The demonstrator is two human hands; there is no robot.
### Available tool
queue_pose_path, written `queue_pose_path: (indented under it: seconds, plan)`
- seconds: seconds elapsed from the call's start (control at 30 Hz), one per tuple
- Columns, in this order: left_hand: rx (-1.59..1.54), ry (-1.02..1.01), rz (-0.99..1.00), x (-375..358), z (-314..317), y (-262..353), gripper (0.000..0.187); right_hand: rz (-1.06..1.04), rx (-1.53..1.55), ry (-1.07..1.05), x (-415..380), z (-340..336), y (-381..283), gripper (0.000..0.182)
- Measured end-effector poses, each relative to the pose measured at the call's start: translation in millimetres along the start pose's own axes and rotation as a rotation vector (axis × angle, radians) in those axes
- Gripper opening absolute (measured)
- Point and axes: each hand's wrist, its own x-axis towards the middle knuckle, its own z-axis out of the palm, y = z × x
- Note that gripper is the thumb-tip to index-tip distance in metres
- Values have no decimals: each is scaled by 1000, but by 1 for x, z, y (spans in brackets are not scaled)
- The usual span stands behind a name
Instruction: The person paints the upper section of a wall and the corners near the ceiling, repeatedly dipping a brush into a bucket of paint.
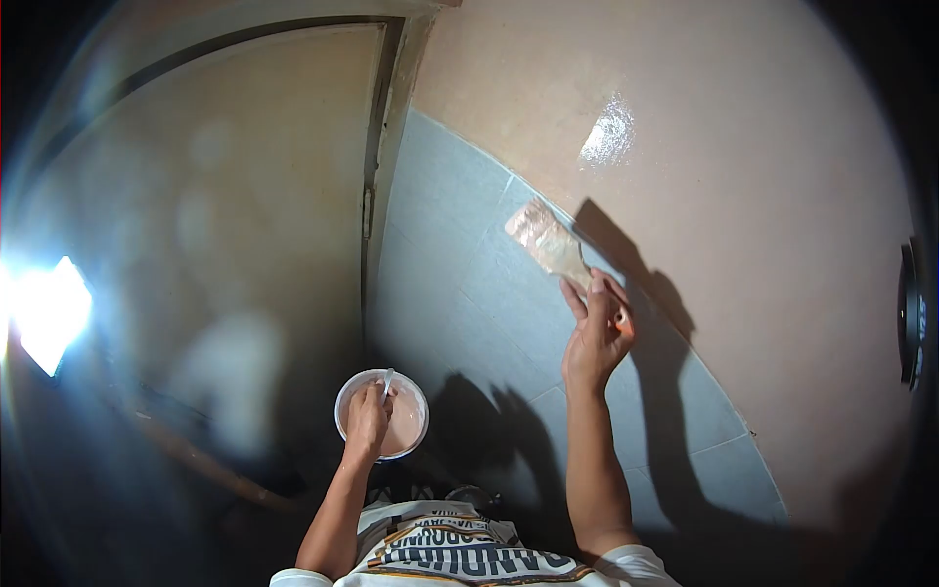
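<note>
My right hand [599,328] is closed round the handle of a wide paintbrush [543,238], held out in front of the wall. Pale pink paint coats its bristles, which point up and left near the line where tiles meet painted wall. An orange bit of the handle shows at my palm. Lower left, my left hand [369,411] is closed over a round white bucket [424,435] of pinkish paint [403,426]. It grips a thin pale strip [388,380] at the bucket's top, which looks like the carrying handle; my fingers partly hide it.
The pinkish wall [753,245] has a shiny patch [608,132] above blue-grey tiles [450,215]. A door [264,186] in its frame stands at left, with a bright lamp [54,313] at the far left edge. A dark round object [910,313] sits at the right edge.
</note>
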Motion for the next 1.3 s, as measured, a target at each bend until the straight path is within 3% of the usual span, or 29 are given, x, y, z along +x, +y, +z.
queue_pose_path:
  seconds: [0.17, 0.37, 0.53, 0.67, 0.93, 1.1, 1.23, 1.3]
  plan:
    - [86, 72, 106, 6, -12, -25, 37, -428, -249, -245, 104, 93, -7, 17]
    - [64, 140, 57, 1, -19, -25, 35, -445, -328, -331, 201, 193, 28, 20]
    - [46, 153, 58, 0, -26, -35, 35, -487, -326, -318, 221, 240, 61, 18]
    - [63, 150, 46, -3, -28, -30, 36, -521, -449, -245, 224, 258, 73, 18]
    - [20, 184, -11, 4, -26, -34, 34, -1091, -764, -136, 217, 268, 51, 7]
    - [0, 193, -42, 10, -25, -32, 34, -1033, -928, -83, 206, 256, 38, 11]
    - [-28, 195, -45, 11, -31, -25, 34, -967, -679, -74, 231, 230, 39, 16]
    - [-27, 201, -28, 14, -33, -28, 33, -894, -696, -78, 233, 212, 24, 15]
